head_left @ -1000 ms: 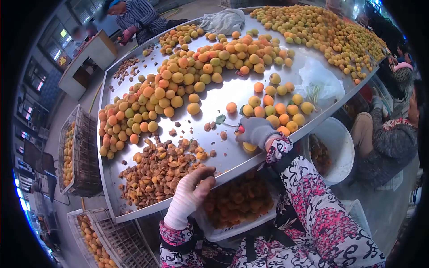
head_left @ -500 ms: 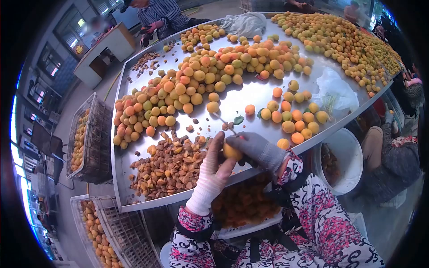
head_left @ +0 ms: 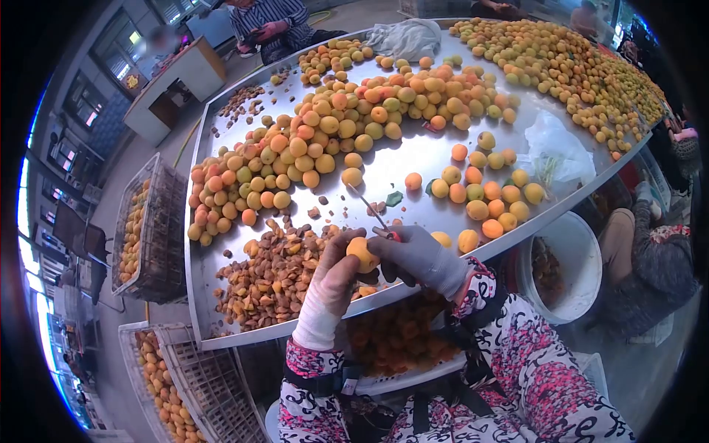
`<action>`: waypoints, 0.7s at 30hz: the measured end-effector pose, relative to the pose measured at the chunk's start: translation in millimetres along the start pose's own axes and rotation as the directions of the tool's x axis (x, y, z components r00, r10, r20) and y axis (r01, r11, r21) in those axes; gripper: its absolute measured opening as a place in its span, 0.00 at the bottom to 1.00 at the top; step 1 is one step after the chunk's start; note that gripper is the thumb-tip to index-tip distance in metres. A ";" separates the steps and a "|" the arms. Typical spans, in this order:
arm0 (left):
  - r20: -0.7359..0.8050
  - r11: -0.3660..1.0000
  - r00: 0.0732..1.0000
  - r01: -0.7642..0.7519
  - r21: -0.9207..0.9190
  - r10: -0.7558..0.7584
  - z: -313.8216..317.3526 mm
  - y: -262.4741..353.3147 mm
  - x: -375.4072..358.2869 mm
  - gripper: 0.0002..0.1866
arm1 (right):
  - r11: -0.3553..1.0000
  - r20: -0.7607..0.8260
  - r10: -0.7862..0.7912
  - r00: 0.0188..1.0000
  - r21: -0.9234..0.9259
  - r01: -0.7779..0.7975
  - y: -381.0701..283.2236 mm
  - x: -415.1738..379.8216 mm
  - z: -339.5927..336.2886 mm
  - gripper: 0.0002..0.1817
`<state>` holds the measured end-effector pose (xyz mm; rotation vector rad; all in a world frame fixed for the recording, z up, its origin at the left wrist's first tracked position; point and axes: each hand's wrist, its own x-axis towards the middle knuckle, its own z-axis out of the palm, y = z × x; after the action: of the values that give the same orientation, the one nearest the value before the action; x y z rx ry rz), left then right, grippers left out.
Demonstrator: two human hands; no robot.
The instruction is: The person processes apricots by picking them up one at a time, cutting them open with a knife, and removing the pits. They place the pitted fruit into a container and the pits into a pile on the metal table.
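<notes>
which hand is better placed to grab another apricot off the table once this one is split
Probably the right hand: it sits nearest the loose apricots at the table edge, though it also holds a knife. The left hand grips the apricot.

You're in a fruit-processing shed: huge steel sorting table [head_left: 413, 159] heaped with apricots [head_left: 347, 125], pit pile [head_left: 277, 273] at 7 o'clock, wire crates [head_left: 144, 236] at 9, another worker [head_left: 269, 22] at 11.
</notes>
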<state>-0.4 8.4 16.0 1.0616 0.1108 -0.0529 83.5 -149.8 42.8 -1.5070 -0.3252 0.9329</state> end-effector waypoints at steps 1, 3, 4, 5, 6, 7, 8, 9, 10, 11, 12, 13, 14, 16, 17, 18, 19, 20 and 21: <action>0.013 1.000 1.000 -0.015 0.024 0.014 -1.6 0.6 -0.1 0.30 | 1.000 0.000 0.000 1.000 0.001 0.000 1.6 0.2 0.4 0.19; 0.009 0.999 1.000 -0.029 0.040 0.029 -0.4 4.8 -2.6 0.30 | 1.000 0.039 -0.008 0.999 0.023 0.007 4.6 2.5 1.5 0.24; 0.006 0.998 0.999 -0.044 0.054 0.044 0.1 6.7 -3.1 0.29 | 1.000 0.042 -0.011 0.999 0.022 0.010 4.0 2.6 2.7 0.24; 0.004 0.997 0.999 -0.048 0.056 0.048 -3.9 5.5 -0.9 0.29 | 1.000 -0.001 -0.017 1.000 0.001 0.017 2.5 2.1 4.3 0.22; 0.023 0.999 1.000 -0.016 -0.029 0.017 -10.6 2.1 1.8 0.30 | 1.000 -0.042 -0.021 0.999 -0.019 0.020 1.4 0.9 6.4 0.19; 0.045 0.994 0.999 0.014 -0.112 -0.009 -15.8 0.0 4.1 0.30 | 0.999 -0.036 -0.024 0.999 -0.022 0.023 0.4 -0.1 7.9 0.19; 0.042 0.994 0.999 0.009 -0.111 -0.004 -17.8 -3.8 5.4 0.30 | 0.984 -0.045 -0.125 0.991 0.122 0.129 -0.1 -1.8 8.5 0.19; 0.015 0.963 1.000 0.007 -0.269 -0.003 -16.0 -8.2 6.3 0.29 | 0.937 -0.070 -0.220 0.973 0.263 0.230 -0.6 -3.4 8.2 0.19; -0.011 0.907 1.000 0.002 -0.421 -0.007 -15.1 -10.3 6.8 0.28 | 0.937 -0.068 -0.220 0.973 0.264 0.231 -1.3 -4.7 6.7 0.19; 0.084 0.888 0.996 0.021 -0.459 0.020 -14.9 -9.4 6.7 0.24 | 0.944 -0.011 -0.219 0.976 0.248 0.215 -1.6 -6.2 4.6 0.19; 0.083 0.888 0.996 0.023 -0.459 0.018 -15.1 -10.2 6.0 0.24 | 0.952 0.045 -0.216 0.975 0.232 0.200 -1.5 -7.2 3.5 0.19; 0.054 0.888 0.999 0.019 -0.460 0.007 -15.4 -11.6 5.0 0.24 | 0.952 0.045 -0.215 0.976 0.234 0.199 -1.2 -7.3 4.5 0.19; 0.024 0.888 1.000 0.015 -0.460 -0.004 -15.6 -12.6 4.5 0.24 | 0.964 0.047 -0.244 0.969 0.123 0.237 -0.4 -7.5 6.7 0.19; 0.015 0.891 1.000 0.013 -0.454 -0.007 -13.7 -11.5 7.2 0.24 | 0.962 0.054 -0.274 0.960 0.012 0.274 2.6 -7.2 9.1 0.19; 0.005 0.894 1.000 0.012 -0.447 -0.011 -13.5 -10.5 7.4 0.24 | 0.962 0.051 -0.272 0.961 0.001 0.272 6.0 -5.9 10.3 0.19; 0.003 0.895 1.000 0.011 -0.446 -0.011 -15.1 -11.0 7.6 0.24 | 0.962 0.049 -0.271 0.961 -0.010 0.271 8.4 -4.3 11.2 0.20; -0.018 0.897 1.000 0.007 -0.441 -0.016 -17.7 -12.8 8.5 0.24 | 0.962 0.051 -0.271 0.961 -0.008 0.272 10.2 -2.5 11.7 0.20; -0.038 0.898 0.999 0.005 -0.439 -0.024 -19.0 -14.4 8.5 0.24 | 0.963 0.046 -0.270 0.962 -0.014 0.271 12.1 -1.4 12.2 0.20; -0.038 0.898 0.999 0.006 -0.440 -0.025 -17.4 -15.1 8.8 0.24 | 0.963 0.039 -0.269 0.962 -0.019 0.270 13.2 -1.0 12.5 0.20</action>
<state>5.8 16.4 -6.6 0.6069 0.1618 -0.0180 69.8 -144.2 32.2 -1.4266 -0.5554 0.7413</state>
